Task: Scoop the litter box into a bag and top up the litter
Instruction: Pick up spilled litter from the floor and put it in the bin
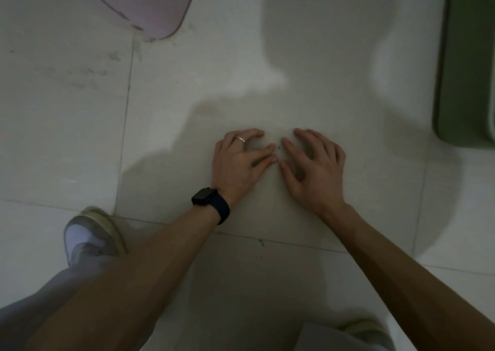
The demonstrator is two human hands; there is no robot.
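The left hand point(241, 160) and right hand point(316, 171), each grip open and empty, are spread fingertips-down on the tiled floor point(67, 136) around a dark speck point(279, 147), with the green tub point(466, 83) taken for the litter box seen well apart at right; scooping and topping-up are judged undone.

floor tiles point(80, 136) are plain off-white with thin dark grout lines, pink container point(150, 2), olive green tub point(468, 69), black watch point(205, 196) on a navy strap, white-and-grey sneaker point(88, 235) with a beige sole
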